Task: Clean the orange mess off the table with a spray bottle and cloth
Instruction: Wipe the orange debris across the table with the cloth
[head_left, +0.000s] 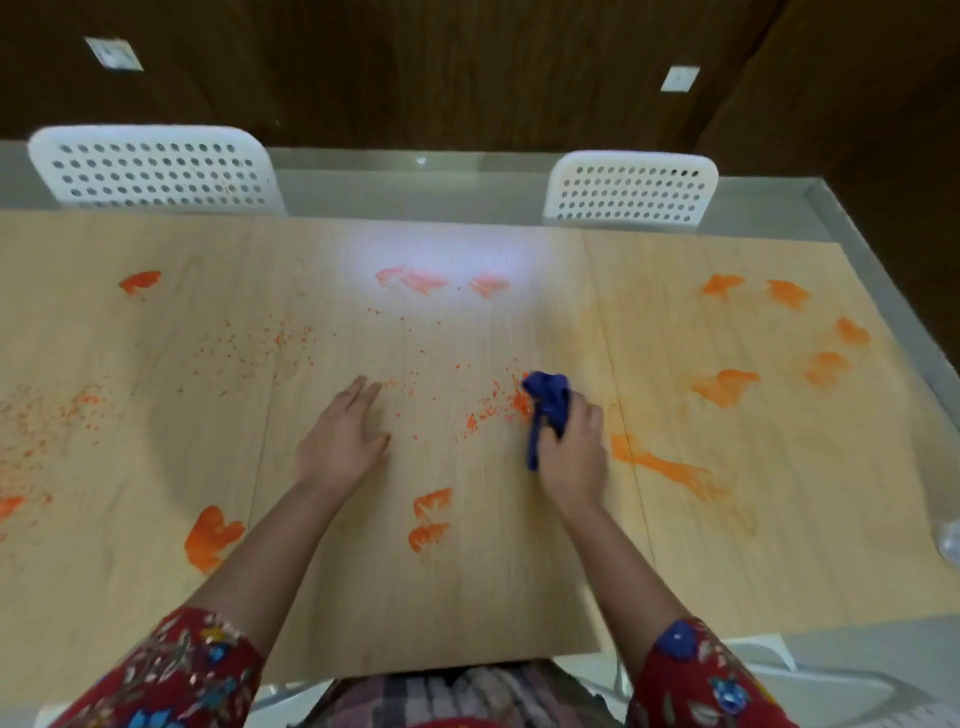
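Head camera: the right hand (574, 457) grips a bunched blue cloth (545, 402) against the wooden tabletop (467, 597), the cloth's front edge touching a cluster of orange specks (517, 404). The left hand (343, 436) lies palm down just beside it, fingers straight and close together. Broad orange smears (213, 538) mark the boards on both sides. Two white perforated chairs (150, 169) stand at the far edge.

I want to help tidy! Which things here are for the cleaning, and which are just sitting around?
For the job: blue cloth, held by the right hand; orange mess; table.
Just around: left white chair; right white chair; wall sockets.
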